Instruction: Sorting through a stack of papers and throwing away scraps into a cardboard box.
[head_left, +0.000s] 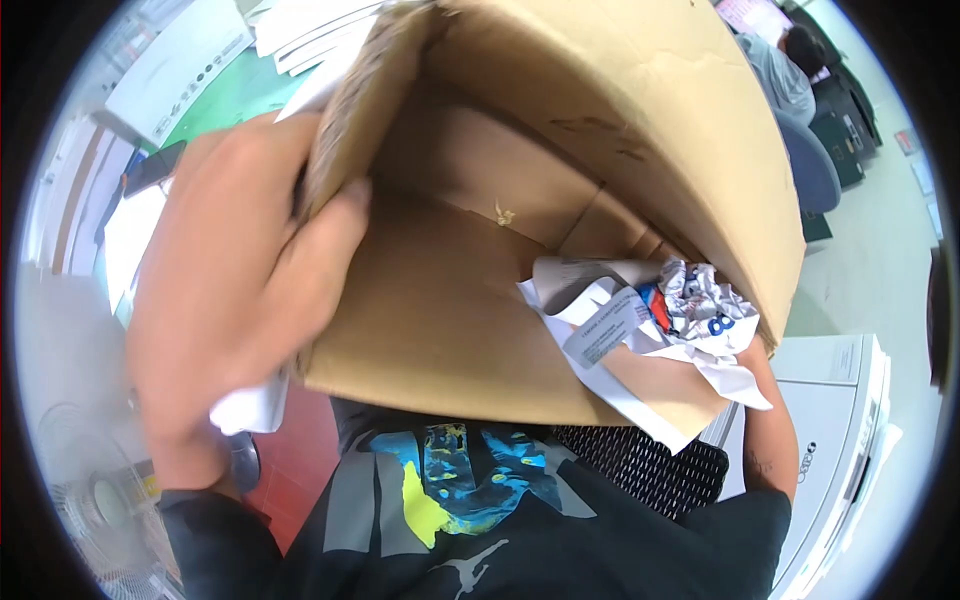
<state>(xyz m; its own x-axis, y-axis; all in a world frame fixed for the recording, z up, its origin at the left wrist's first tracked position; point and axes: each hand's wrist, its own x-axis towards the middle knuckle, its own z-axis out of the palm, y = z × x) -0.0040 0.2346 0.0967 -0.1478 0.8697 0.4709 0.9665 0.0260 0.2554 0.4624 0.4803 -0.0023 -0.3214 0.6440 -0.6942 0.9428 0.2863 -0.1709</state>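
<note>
A large open cardboard box (450, 330) is held tilted in front of my chest, its inside facing me. My left hand (247, 262) grips the box's left wall, thumb on the inner face and fingers outside. A bit of white paper (259, 409) shows below that hand. Crumpled papers and torn white sheets (705, 315) lie at the box's right end, some hanging over the near edge. My right forearm (766, 427) reaches up to that right end; the hand itself is hidden behind the box and papers. A small yellowish scrap (504, 216) sits inside the box.
Stacked white papers (315, 30), a white carton (180, 67) and a dark phone (154, 169) are on the green surface at upper left. A fan (112, 502) stands at lower left, a white cabinet-like machine (817, 375) at right. Another person (780, 75) sits on a chair at upper right.
</note>
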